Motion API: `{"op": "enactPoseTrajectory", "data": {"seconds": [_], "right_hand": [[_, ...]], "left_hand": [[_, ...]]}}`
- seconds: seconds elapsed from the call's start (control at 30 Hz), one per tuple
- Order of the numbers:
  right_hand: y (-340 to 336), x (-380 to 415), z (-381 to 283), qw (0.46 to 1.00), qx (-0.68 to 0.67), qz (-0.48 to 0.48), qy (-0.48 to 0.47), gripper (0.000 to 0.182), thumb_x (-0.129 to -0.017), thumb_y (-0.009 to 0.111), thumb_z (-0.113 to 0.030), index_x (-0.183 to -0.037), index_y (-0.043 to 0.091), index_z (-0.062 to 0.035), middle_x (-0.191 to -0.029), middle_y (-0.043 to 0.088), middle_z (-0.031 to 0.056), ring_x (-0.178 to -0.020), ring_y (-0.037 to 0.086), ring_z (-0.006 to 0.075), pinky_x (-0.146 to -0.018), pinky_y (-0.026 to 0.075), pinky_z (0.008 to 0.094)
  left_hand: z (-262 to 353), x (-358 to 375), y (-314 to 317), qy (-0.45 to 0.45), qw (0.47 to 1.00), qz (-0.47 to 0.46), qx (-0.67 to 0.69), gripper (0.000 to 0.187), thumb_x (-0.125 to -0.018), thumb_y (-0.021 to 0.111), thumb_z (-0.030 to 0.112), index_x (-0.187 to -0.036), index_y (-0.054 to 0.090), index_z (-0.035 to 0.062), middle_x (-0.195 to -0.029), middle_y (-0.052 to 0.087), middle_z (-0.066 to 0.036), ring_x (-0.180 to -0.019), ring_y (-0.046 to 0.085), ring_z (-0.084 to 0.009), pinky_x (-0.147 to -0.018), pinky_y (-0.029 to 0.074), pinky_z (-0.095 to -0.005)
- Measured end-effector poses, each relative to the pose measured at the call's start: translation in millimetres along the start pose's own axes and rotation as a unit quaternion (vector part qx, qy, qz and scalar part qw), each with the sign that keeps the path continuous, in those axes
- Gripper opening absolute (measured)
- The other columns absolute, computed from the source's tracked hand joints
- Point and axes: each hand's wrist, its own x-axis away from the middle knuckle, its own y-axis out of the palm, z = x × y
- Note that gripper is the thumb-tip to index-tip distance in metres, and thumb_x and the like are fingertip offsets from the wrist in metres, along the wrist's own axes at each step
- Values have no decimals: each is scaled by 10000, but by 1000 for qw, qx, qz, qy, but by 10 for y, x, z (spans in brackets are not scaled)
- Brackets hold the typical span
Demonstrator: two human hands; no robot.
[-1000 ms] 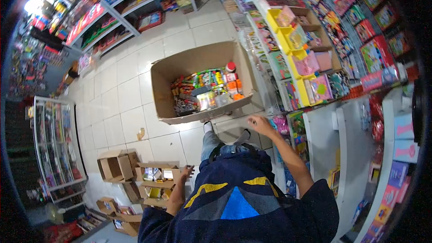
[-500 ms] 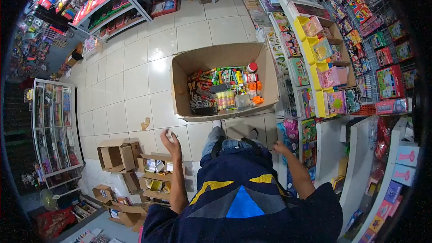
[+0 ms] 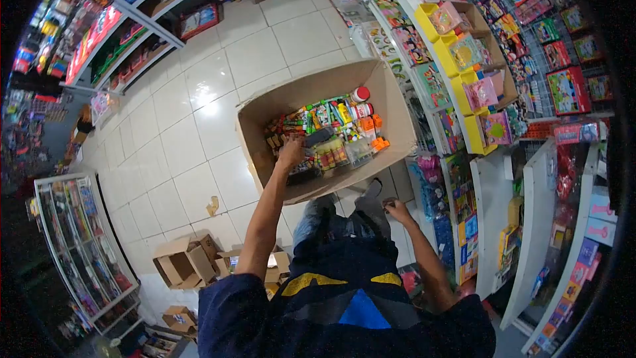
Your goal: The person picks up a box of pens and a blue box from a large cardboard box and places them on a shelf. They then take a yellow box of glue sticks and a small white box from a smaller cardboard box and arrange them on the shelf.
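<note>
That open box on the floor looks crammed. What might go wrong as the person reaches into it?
1. The left hand reaches into the crowded open brown cardboard box; it may knock over the upright red-capped white bottle or other packed items.
2. The person leans over the box on the glossy white tiled floor, so a foot might slip.
3. The right hand hangs close to the packed display shelf and could snag goods.

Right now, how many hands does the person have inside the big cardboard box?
1. The left hand reaches into the big cardboard box, over the colourful packs. The right hand is outside the box, low beside the shelves.
</note>
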Motion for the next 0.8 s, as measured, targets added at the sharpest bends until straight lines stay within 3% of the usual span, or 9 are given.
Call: {"op": "enactPoseTrajectory", "data": {"seconds": [0.07, 0.17, 0.27, 0.43, 0.53, 0.6, 0.63, 0.67, 0.8], "right_hand": [[23, 346, -111, 997, -39, -14, 64, 259, -878, 595, -221, -1081, 592, -59, -946, 647, 62, -766, 624, 143, -639, 483, 289], [78, 798, 217, 990, -68, 9, 120, 305, -878, 607, -297, -1082, 584, -71, -869, 655, 62, -734, 623, 146, -592, 482, 287], [154, 1180, 1277, 930, -336, -1, 150, 286, -870, 623, -294, -1064, 595, -86, -814, 656, 53, -699, 619, 143, -567, 478, 294], [501, 1719, 2754, 844, -536, -22, 11, 332, -854, 640, -180, -1151, 560, -55, -862, 653, 77, -722, 633, 163, -628, 528, 310], [505, 1803, 2112, 897, -434, 1, 81, 333, -867, 620, -174, -1164, 538, -48, -909, 645, 74, -776, 630, 164, -661, 523, 301], [480, 1756, 1492, 935, -326, -6, 137, 333, -875, 606, -170, -1173, 524, -44, -941, 639, 72, -813, 628, 165, -684, 520, 296], [460, 1686, 1274, 944, -300, -8, 137, 334, -880, 599, -168, -1177, 516, -41, -957, 637, 71, -831, 627, 165, -695, 518, 293], [503, 1562, 1275, 950, -308, -10, 55, 294, -892, 589, -207, -1137, 538, -53, -933, 641, 64, -846, 625, 156, -725, 508, 310], [252, 1312, 252, 979, -168, 39, 104, 269, -895, 589, -233, -1096, 563, -55, -896, 646, 54, -821, 619, 140, -700, 490, 297]], "left_hand": [[-752, -50, 1104, 169, 982, 6, -82, 415, -768, 591, 151, -1166, 525, 58, -1054, 597, -140, -1035, 550, -343, -790, 475, -498], [-697, -40, 1223, 35, 992, -113, -45, 369, -787, 575, 143, -1147, 537, 75, -1069, 590, -130, -1052, 541, -336, -831, 445, -517], [-676, -61, 1216, -66, 985, -157, -18, 325, -806, 558, 135, -1128, 548, 92, -1084, 583, -121, -1068, 532, -329, -872, 416, -536], [-695, -23, 1212, -78, 984, -160, -7, 261, -838, 530, 122, -1096, 568, 121, -1110, 572, -105, -1096, 517, -318, -941, 366, -568], [-782, 15, 1418, -59, 989, -124, -46, 306, -835, 538, 102, -1141, 540, 99, -1210, 518, -132, -1181, 459, -341, -982, 303, -618], [-970, -37, 1754, -174, 970, -134, 102, 297, -849, 533, 125, -1145, 536, 101, -1253, 489, -150, -1205, 438, -340, -977, 277, -648], [-983, -35, 1798, -196, 962, -128, 141, 304, -857, 532, 144, -1158, 531, 101, -1266, 481, -160, -1211, 434, -340, -980, 274, -646], [-985, -35, 1823, -217, 952, -120, 179, 312, -866, 530, 163, -1172, 526, 101, -1280, 473, -170, -1217, 431, -340, -983, 271, -643], [-838, 73, 1635, -239, 902, -89, 348, 381, -904, 509, 254, -1246, 499, 87, -1299, 469, -199, -1217, 441, -330, -1002, 313, -551]]}}
